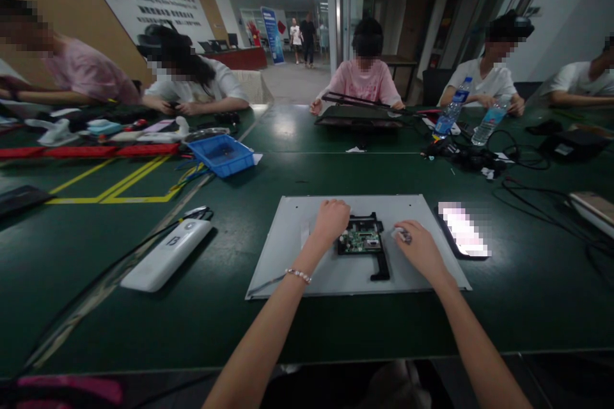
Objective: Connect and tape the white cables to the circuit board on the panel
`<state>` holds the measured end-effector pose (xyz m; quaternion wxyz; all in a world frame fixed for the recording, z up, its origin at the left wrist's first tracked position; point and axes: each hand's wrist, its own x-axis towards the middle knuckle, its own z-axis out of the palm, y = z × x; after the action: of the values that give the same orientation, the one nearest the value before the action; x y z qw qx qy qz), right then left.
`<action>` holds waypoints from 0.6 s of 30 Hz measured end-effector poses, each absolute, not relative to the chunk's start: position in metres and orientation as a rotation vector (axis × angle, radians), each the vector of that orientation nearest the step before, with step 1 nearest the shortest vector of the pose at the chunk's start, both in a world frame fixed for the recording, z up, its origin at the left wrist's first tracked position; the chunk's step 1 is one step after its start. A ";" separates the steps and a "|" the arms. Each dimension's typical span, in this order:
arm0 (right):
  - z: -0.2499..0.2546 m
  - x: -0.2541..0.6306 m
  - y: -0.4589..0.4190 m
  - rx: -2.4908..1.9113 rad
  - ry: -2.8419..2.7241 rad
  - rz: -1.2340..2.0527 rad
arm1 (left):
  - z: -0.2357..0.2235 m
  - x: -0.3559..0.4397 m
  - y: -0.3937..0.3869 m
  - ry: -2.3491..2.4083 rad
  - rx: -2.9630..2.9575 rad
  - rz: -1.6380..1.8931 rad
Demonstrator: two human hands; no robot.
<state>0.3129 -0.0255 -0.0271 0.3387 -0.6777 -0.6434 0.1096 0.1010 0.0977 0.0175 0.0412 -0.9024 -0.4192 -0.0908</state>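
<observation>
So there's a green circuit board (361, 236) sitting in a black bracket (380, 266) on top of a light grey panel (288, 268), roughly mid-panel, with one arm of the bracket sticking out toward the wearer. The panel lies flat on a dark green table (192, 332).

Left hand (332, 217) is curled over the upper left corner of the bracket, fingers bunched; can't tell if it's gripping anything under there. There's a beaded bracelet (298, 275) on that wrist. Right hand (416, 244) is over the panel just right of the bracket, apart from it, fingers drawn in narrow around some small crumpled-looking thing (401, 235), too small to make out.

A phone (463, 230) with its screen lit lies just beside the panel's right edge. Off to the left there's a white power bank (167, 254) with a big "B" on it and a black cable (108, 268) running past it. Farther back are a blue plastic tray (223, 154) and two water bottles (451, 108), and across the table a person in a pink shirt (364, 82) has both hands at a dark flat panel (359, 122).
</observation>
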 end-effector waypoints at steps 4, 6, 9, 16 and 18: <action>-0.026 0.315 -0.027 -1.806 -1.690 0.307 | 0.024 0.076 0.088 -1.386 -2.730 -0.367; -0.026 0.316 -0.027 -1.823 -1.695 0.314 | 0.024 0.056 0.083 -1.475 -2.720 -0.466; -0.030 0.316 -0.026 -1.817 -1.711 0.334 | 0.019 0.024 0.077 -1.606 -2.736 -0.590; -0.035 0.317 -0.026 -1.775 -1.706 0.339 | 0.008 -0.012 0.069 -1.682 -2.918 -0.669; -0.035 0.317 -0.026 -1.767 -1.697 0.346 | 0.007 -0.011 0.068 -1.703 -2.918 -0.715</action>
<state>0.3170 -0.0261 -0.0351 0.3278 -0.6748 -0.6479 0.1320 -0.0111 0.0680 0.0071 -0.1553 -0.8346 -0.4872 -0.2046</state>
